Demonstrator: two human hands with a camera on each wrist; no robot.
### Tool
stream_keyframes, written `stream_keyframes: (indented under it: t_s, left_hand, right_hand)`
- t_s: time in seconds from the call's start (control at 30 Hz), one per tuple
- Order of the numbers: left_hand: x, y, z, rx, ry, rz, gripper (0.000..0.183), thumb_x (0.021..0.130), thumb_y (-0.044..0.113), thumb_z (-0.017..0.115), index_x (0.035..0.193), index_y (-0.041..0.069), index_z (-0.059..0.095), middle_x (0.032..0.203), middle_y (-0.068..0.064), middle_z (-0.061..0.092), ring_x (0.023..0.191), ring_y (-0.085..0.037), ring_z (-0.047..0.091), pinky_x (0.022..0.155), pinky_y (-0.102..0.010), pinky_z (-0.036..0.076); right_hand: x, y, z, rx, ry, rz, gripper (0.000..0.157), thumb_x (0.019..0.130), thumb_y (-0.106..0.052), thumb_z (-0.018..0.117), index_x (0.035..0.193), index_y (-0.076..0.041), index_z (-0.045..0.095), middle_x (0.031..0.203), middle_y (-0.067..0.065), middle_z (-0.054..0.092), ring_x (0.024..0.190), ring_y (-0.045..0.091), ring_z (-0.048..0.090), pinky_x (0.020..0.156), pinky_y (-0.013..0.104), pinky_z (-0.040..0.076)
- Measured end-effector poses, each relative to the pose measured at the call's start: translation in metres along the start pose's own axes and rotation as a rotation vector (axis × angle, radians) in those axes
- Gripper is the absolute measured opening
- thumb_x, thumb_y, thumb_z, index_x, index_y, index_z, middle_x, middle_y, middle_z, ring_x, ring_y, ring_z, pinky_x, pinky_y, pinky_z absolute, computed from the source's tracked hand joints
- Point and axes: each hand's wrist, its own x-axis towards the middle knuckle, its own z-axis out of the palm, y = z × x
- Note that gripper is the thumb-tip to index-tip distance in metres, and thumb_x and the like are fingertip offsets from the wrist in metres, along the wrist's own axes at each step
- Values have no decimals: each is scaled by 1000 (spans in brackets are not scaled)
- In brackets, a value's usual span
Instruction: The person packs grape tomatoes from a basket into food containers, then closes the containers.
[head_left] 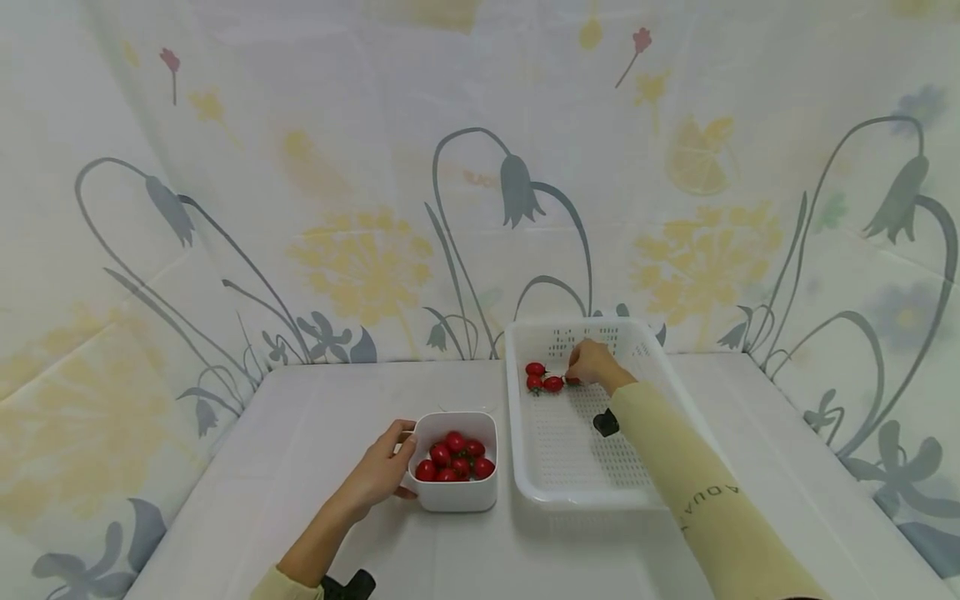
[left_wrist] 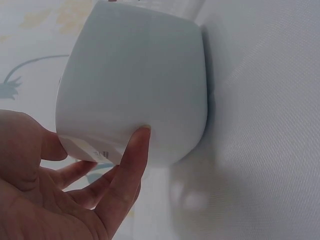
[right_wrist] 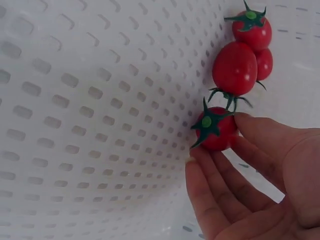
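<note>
In the right wrist view, my right hand (right_wrist: 260,175) pinches a red cherry tomato (right_wrist: 220,131) with a green calyx, between thumb and fingers. This tomato is inside a white perforated basket (head_left: 525,467), near its far side. Several more cherry tomatoes (right_wrist: 235,69) lie just beside it, to the left in the head view. My left hand (head_left: 378,468) grips the left side of a white square-sided container (head_left: 459,497) with rounded corners, which stands on the table. A fingertip (left_wrist: 144,131) presses its outer wall. Several cherry tomatoes (head_left: 453,442) lie inside the container.
The basket stands right of the container, a narrow gap between them. Its raised rim (head_left: 513,400) surrounds the right hand's work. A white cloth covers the table (head_left: 300,425), and a flower-printed curtain (head_left: 480,250) hangs behind. Black wrist mounts (head_left: 606,422) sit at the wrists.
</note>
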Motion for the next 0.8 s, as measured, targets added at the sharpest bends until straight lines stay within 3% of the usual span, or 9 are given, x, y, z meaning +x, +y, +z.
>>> stream_keyframes:
  t_s: [0.1,0.2,0.37,0.53,0.8]
  left_hand:
    - [0,0,0,-1,1,1,31,108,14,46,138,5,50,140,-25,51,111,-41,63,59,-42,64]
    - [0,0,1,-4,2,3,31,108,13,46,137,5,50,140,-25,52,111,-41,63,59,-42,64]
    - [0,0,1,-3,0,4,31,108,14,46,138,4,50,141,-25,51,110,-40,63,59,-42,64]
    - [0,0,1,-4,1,2,31,109,14,46,138,4,50,140,-25,51,108,-39,64,60,-43,64]
    - [1,-1,0,3,7,-6,32,109,15,46,139,5,49,141,-25,51,111,-40,63,60,-42,64]
  right_hand:
    - [-6,-4,-1,-15,5,21,24,84,-12,78,98,6,71,99,20,70,96,32,62,83,42,57]
    - [-12,-4,-3,2,12,29,26,85,-12,78,99,9,70,99,20,70,94,31,62,78,39,58]
    - [-15,3,-6,124,-3,52,26,89,-7,76,105,12,68,97,21,69,84,25,67,70,32,62]
    - [-21,9,-16,230,-15,48,30,92,-6,72,112,15,65,101,23,69,79,20,68,75,32,64]
    - [-42,1,-35,394,-44,35,39,97,-5,67,125,20,58,115,30,67,84,22,70,83,35,63]
